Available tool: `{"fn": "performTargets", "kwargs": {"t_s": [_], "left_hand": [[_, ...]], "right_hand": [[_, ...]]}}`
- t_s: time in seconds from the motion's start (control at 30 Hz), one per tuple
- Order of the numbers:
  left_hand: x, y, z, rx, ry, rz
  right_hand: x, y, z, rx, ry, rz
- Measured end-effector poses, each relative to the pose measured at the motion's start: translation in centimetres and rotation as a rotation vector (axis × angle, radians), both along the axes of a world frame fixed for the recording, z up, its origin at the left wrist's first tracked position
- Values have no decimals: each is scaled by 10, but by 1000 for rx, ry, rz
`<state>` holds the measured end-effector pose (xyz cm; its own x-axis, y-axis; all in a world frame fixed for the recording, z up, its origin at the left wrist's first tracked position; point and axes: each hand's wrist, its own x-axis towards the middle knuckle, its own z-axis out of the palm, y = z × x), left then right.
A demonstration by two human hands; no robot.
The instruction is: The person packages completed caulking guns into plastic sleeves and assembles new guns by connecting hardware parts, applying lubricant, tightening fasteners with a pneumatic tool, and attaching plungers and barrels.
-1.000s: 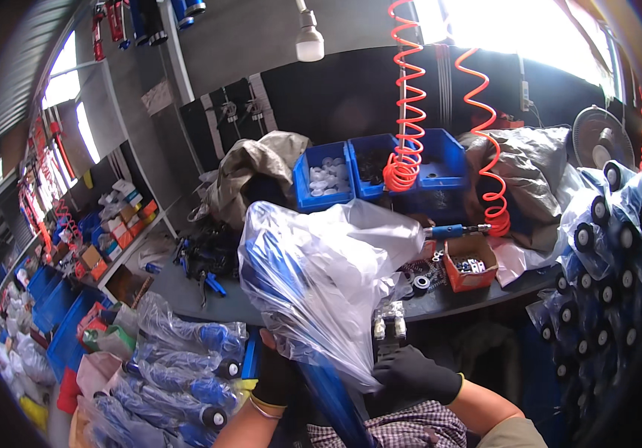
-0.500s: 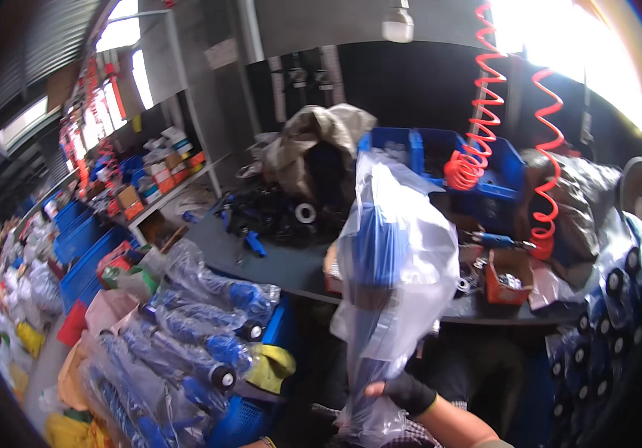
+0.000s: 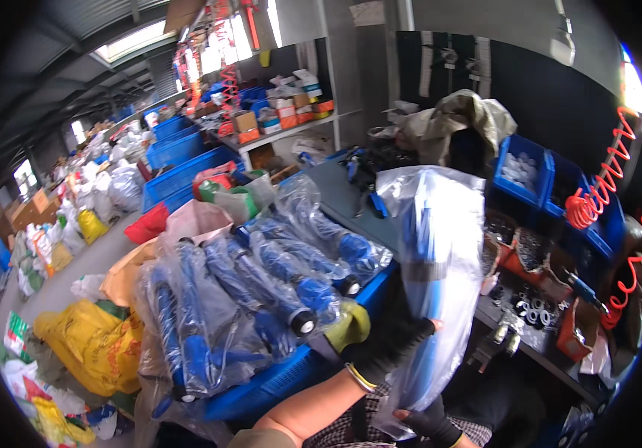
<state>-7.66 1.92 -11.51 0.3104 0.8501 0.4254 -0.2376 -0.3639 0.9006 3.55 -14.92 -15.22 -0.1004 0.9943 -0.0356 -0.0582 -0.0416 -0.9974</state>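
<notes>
The left hand [image 3: 395, 343], dark-gloved with bare fingertips, clasps the middle of a bagged blue tube [image 3: 427, 287], nearly upright; the right hand [image 3: 433, 424] grips its near end. Holding the tube through the slack film should prevent slipping. Left: a blue crate [image 3: 257, 393] of similar bagged tubes [image 3: 291, 287]. Far: the bench [image 3: 336, 187].
</notes>
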Motion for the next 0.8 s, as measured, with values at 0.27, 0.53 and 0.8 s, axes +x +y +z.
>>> {"fn": "performTargets", "kwargs": {"t_s": [0.27, 0.53, 0.8], "left_hand": [[-31, -52, 38, -381, -110, -190], [-59, -51, 34, -197, -83, 121], [-250, 60, 67, -608, -138, 454]], "right_hand": [[44, 71, -17, -187, 881, -80], [40, 131, -89, 245, -1152, -137], [70, 87, -90, 119, -1028, -184]]}}
